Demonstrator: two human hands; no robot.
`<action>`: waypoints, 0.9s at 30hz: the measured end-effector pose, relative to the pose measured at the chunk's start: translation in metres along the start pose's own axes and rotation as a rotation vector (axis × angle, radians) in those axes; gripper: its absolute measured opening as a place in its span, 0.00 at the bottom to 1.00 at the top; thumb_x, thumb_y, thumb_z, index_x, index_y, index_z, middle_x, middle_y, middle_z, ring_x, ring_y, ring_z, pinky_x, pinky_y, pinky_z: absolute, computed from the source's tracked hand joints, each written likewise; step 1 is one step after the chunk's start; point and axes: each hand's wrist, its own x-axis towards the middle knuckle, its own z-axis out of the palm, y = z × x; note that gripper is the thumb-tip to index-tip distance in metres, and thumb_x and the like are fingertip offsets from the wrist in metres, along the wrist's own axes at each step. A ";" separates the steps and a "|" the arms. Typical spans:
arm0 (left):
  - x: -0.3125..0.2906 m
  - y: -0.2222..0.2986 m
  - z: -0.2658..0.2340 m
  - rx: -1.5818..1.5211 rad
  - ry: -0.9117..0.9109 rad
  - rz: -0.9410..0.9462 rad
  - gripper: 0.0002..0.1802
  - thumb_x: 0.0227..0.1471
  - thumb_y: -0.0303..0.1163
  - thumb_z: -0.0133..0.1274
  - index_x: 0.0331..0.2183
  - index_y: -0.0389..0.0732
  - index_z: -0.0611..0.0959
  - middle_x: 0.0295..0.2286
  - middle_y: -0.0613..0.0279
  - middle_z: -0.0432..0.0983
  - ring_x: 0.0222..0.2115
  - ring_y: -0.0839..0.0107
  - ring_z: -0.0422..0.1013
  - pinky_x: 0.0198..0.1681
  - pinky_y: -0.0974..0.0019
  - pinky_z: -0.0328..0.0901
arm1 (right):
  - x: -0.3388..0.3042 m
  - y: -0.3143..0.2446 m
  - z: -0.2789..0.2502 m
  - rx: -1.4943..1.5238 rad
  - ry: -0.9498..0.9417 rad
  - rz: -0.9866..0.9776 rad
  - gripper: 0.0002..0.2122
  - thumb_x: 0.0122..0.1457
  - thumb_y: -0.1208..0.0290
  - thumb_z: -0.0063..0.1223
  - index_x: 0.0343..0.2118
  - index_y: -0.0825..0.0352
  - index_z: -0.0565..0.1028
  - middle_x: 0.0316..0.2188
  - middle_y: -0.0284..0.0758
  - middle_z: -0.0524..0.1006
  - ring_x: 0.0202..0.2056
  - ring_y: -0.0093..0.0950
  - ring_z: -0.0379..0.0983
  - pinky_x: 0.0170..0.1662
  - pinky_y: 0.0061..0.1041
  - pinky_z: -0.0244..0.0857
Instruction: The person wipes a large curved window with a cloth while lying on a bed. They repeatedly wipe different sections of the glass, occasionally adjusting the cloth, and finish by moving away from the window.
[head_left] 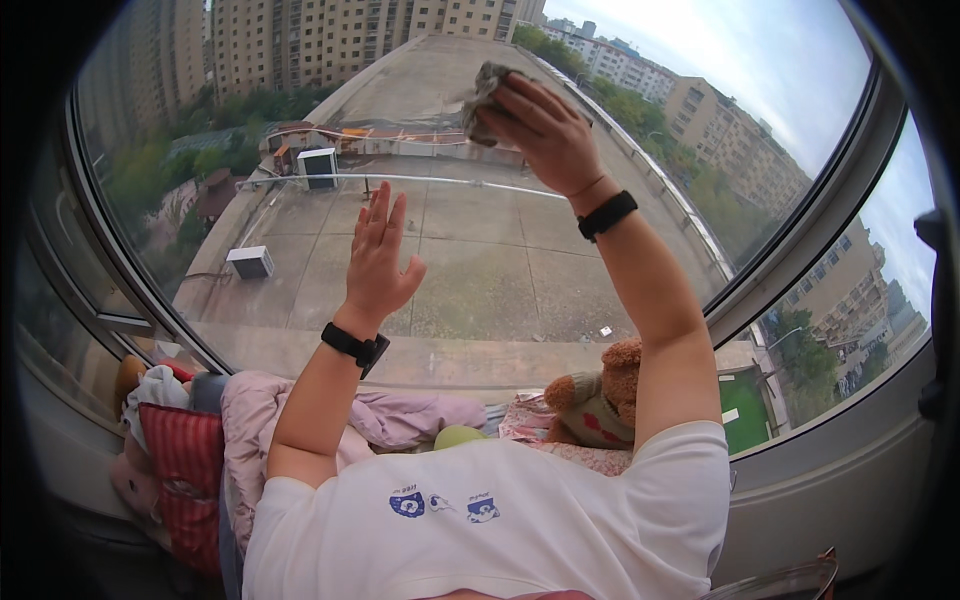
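A crumpled grey-green cleaning cloth [487,103] is bunched under the fingers of my right hand [545,135], raised high at the upper middle. That hand presses the cloth toward the large window pane [470,260]; whether it touches the glass all over I cannot tell. Lower and to the left, my left hand [382,250] is lifted with its fingers stretched upward and thumb apart, palm toward the pane. Nothing is in it. Dark bands circle both wrists.
Below the window lie a pink quilt [255,410], a red striped cushion [185,470] and a brown teddy bear [620,385]. Window frame bars [800,245] slant at both sides. Beyond the glass are a flat concrete roof, outdoor units [250,262] and tall buildings.
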 end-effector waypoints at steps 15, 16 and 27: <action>-0.021 -0.044 -0.023 0.105 0.094 -0.111 0.48 0.44 0.30 0.53 0.66 0.40 0.53 0.67 0.51 0.45 0.67 0.56 0.45 0.68 0.51 0.42 | -0.008 -0.137 0.079 0.412 -0.109 0.071 0.16 0.52 0.75 0.55 0.45 0.59 0.79 0.52 0.32 0.74 0.59 0.33 0.65 0.62 0.38 0.61; -0.027 -0.044 -0.019 0.108 0.085 -0.115 0.48 0.44 0.29 0.53 0.66 0.40 0.54 0.67 0.51 0.45 0.67 0.56 0.45 0.68 0.51 0.42 | -0.029 -0.163 0.085 0.474 -0.147 0.013 0.16 0.53 0.74 0.54 0.46 0.60 0.78 0.54 0.32 0.72 0.60 0.33 0.64 0.62 0.36 0.60; -0.045 -0.070 -0.073 0.230 0.185 -0.186 0.48 0.44 0.29 0.53 0.66 0.39 0.53 0.66 0.48 0.45 0.67 0.52 0.45 0.67 0.50 0.43 | 0.109 -0.095 0.093 0.201 -0.026 -0.195 0.16 0.55 0.72 0.54 0.47 0.53 0.78 0.53 0.29 0.73 0.58 0.30 0.67 0.59 0.31 0.66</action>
